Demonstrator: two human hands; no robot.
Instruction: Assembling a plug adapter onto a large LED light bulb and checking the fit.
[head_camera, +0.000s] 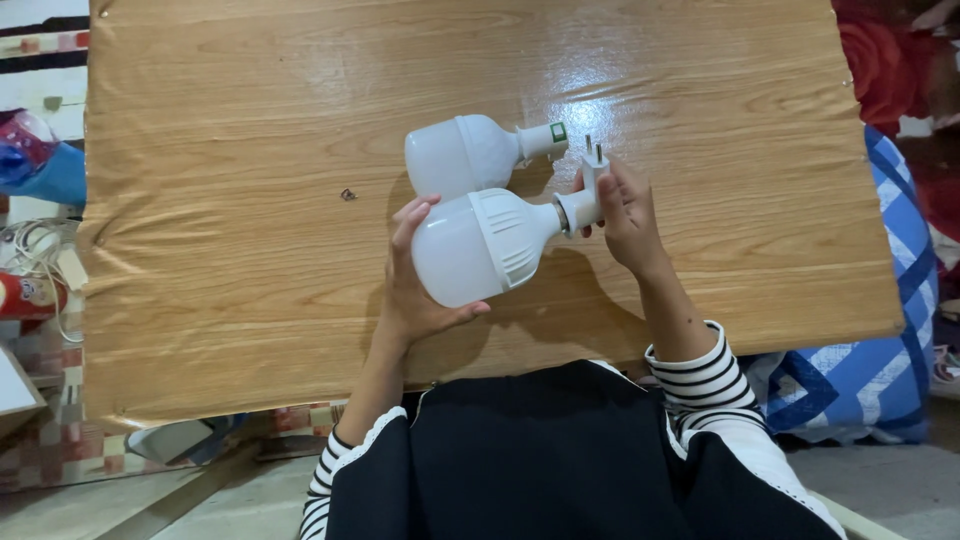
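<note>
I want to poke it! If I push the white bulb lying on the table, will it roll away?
Probably a bit: the second bulb lies on its rounded side on the glossy wooden table, so it may swing in a curve around its narrow neck. It looks like light plastic, so it would likely slide easily too.

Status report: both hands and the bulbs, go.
Left hand cups held bulb. Right hand grips its plug socket. Second bulb lies on table, just behind.

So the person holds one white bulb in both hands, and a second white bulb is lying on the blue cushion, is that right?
Not quite. The head view shows the second white bulb lying on the wooden table, not the cushion. The left hand and right hand do hold the held bulb.
</note>
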